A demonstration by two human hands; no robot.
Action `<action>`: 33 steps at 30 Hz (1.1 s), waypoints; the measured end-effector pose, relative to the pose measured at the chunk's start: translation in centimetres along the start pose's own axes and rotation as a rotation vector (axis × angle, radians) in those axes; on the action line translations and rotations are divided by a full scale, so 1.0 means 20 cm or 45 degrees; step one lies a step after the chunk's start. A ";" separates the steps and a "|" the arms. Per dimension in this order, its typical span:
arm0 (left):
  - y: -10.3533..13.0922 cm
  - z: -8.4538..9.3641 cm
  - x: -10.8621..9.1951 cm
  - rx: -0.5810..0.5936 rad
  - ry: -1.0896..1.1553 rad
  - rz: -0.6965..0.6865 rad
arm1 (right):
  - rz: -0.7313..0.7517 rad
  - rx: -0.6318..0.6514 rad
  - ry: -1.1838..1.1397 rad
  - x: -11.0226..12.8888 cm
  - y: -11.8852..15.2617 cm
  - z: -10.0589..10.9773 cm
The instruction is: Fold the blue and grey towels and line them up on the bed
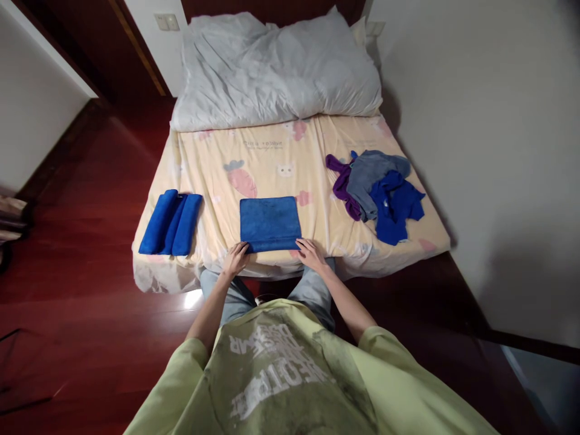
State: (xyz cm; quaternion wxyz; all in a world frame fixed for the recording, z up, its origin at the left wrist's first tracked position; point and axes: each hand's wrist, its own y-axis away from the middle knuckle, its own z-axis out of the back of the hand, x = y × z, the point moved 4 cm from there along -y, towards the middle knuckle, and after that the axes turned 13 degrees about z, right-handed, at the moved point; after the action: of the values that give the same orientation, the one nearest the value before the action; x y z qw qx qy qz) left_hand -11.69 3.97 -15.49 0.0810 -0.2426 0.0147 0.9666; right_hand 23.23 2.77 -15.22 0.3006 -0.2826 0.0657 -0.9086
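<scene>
A folded blue towel (270, 222) lies flat on the bed's near edge, straight ahead of me. My left hand (235, 258) rests on its near left corner, fingers closed over the edge. At the near right corner sits my right hand (310, 252), gripping the cloth the same way. To the left, a stack of folded blue towels (171, 222) lies on the sheet. A loose heap of purple, grey and blue cloths (378, 192) sits on the right side of the bed.
The bed (254, 157) has a cream printed sheet, with a white duvet and pillow (276, 66) bunched at its head. A white wall runs along the right. Dark red wooden floor (86, 254) spreads to the left.
</scene>
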 end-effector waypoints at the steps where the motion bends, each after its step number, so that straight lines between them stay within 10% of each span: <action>1: -0.01 0.00 -0.01 0.002 -0.024 0.016 | -0.016 0.004 0.014 0.00 -0.01 -0.01; 11: -0.11 0.04 -0.04 0.077 -0.125 0.046 | -0.138 0.039 0.155 0.02 -0.13 -0.04; 20: 0.16 0.09 0.05 0.144 0.060 -0.019 | 0.134 0.009 -0.031 0.06 0.10 -0.04; 33: 0.17 0.06 0.11 -0.056 0.704 0.516 | -0.288 -0.278 -0.420 0.00 0.07 -0.02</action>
State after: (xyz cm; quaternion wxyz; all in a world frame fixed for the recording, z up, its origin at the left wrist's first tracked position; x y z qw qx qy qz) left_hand -14.64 1.02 -15.51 -0.1250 -0.4892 0.0630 0.8609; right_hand 23.79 1.67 -15.97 0.1713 -0.4637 0.0815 -0.8654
